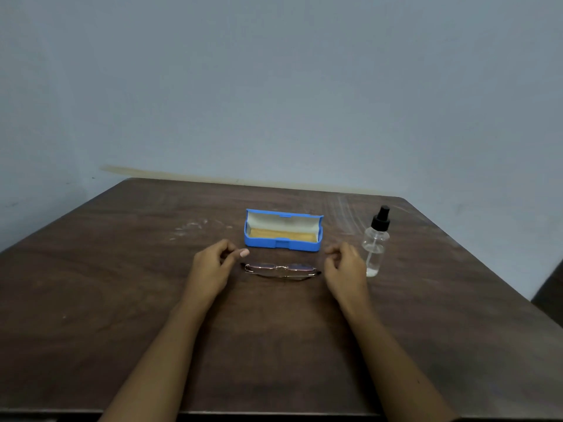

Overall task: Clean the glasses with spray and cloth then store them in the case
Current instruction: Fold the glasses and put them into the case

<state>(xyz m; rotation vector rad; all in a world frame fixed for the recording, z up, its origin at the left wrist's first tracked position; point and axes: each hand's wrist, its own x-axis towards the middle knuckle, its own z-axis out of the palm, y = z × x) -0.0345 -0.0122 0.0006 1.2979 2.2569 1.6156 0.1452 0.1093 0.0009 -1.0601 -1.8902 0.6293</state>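
Thin-framed glasses (281, 270) lie folded on the dark wooden table (122, 300), lenses facing me. Just behind them stands a blue case (283, 243), lid open, with a yellow cloth (281, 235) lying inside. A clear spray bottle (376, 242) with a black pump top stands upright to the right of the case. My left hand (213, 266) hovers at the left end of the glasses, fingers loosely curled, holding nothing. My right hand (345, 268) sits at the right end, between the glasses and the bottle, fingers also curled and apart from the frame.
White scuff marks (195, 228) show on the table left of the case. The table's back edge meets a pale blue wall (274, 86). A dark object (550, 287) sits beyond the right table edge.
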